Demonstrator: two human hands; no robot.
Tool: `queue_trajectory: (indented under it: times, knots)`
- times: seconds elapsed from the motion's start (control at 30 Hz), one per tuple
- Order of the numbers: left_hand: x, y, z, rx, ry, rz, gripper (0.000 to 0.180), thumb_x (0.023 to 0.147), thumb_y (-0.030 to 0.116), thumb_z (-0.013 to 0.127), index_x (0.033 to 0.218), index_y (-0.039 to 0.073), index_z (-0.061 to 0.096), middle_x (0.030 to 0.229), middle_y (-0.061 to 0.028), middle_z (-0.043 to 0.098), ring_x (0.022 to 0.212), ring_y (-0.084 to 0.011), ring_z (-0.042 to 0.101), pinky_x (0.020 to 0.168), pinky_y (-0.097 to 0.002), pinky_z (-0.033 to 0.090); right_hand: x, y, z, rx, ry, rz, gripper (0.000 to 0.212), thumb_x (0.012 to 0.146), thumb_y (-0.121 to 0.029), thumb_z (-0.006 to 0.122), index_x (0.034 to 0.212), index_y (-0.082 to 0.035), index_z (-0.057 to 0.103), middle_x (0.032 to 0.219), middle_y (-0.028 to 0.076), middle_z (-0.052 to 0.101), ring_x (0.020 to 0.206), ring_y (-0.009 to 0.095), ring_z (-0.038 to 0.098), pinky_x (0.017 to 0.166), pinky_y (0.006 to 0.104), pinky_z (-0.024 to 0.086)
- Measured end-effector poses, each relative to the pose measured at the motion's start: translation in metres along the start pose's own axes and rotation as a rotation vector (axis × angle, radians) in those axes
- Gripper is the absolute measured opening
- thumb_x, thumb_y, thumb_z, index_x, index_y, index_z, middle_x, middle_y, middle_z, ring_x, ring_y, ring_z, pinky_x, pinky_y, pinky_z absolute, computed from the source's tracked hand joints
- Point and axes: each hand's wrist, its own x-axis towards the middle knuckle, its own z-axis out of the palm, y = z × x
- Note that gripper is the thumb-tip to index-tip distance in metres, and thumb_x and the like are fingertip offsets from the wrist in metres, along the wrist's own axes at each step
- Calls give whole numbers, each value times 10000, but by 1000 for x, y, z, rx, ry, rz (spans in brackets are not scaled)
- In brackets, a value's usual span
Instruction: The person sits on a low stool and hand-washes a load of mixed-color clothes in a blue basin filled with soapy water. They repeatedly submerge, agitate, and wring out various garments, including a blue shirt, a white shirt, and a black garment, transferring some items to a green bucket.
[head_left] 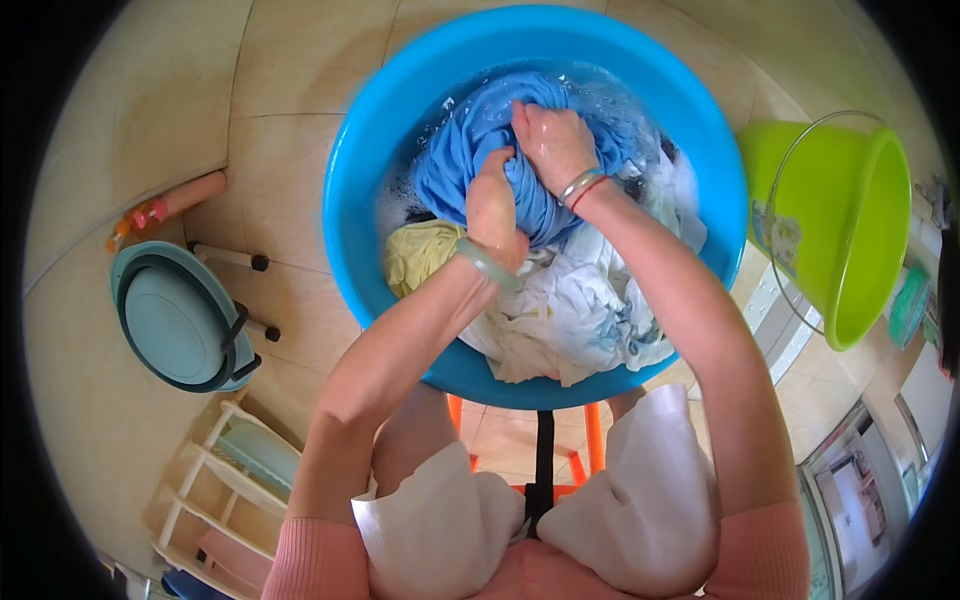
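A large round blue basin point(352, 240) stands in front of me, holding soapy water and wet laundry. In its far half, a bunched blue garment point(445, 165) is gripped by both hands. My right hand point(555, 145) is closed into a fist on the fabric, knuckles up. Just left of it and nearer me, my left hand point(492, 205) is closed on the same garment, its fingertips partly hidden in the folds. A yellow cloth point(420, 255) lies by my left wrist. White wet clothes point(580, 310) fill the near side, beneath my forearms.
A lime green bucket point(860, 220) with a wire handle lies tilted at the right. Folded teal basins point(180, 320) lean at the left, near a pink-orange bottle point(190, 197). A cream shelf rack point(215, 480) is at lower left. Orange stool legs point(595, 437) show below the basin.
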Motion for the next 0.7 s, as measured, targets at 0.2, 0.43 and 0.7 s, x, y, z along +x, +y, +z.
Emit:
queue_trajectory:
  times: [0.2,0.43,0.7]
  knots:
    - [18,-13,-60,-227,-463,174,325,962,295,500,1173,76,614,1061,-72,653,973,-215,619,869,-338,497,-56,-99,-24,208,-25,-184,247,941,-260,524,784,-88,606,704,178,631,584,327,648,486,451,502]
    - [-30,35,8,132,48,-71,358,972,318,540,1207,52,586,1175,-89,637,1065,-223,617,927,-369,501,-18,9,-28,-29,18,-10,348,983,-334,510,785,-76,633,704,194,655,668,388,646,586,505,507]
    - [3,82,-54,985,-5,652,425,909,385,671,1210,94,601,1074,-94,624,964,-208,589,785,-332,481,-45,31,-101,47,-26,320,250,835,-262,761,798,-33,668,729,88,654,625,285,594,617,388,495]
